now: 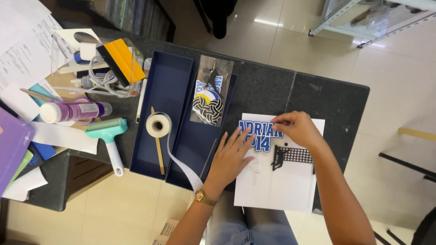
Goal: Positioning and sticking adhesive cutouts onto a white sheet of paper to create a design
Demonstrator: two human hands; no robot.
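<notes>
Fingertips of the right hand (297, 128) pinch the upper edge of the blue cut-out lettering (260, 134); the left hand (230, 156), fingers spread flat, steadies its lower left corner on the one white sheet (277, 186). Seemingly the lettering is being positioned, which calls for squaring it. At nine o'clock sit two blue box halves (165, 113) and one tape roll (158, 125).

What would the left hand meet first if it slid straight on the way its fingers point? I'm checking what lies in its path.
Probably the blue letter cutout on the white sheet: the left hand has its fingertips already at that cutout's left edge.
</notes>
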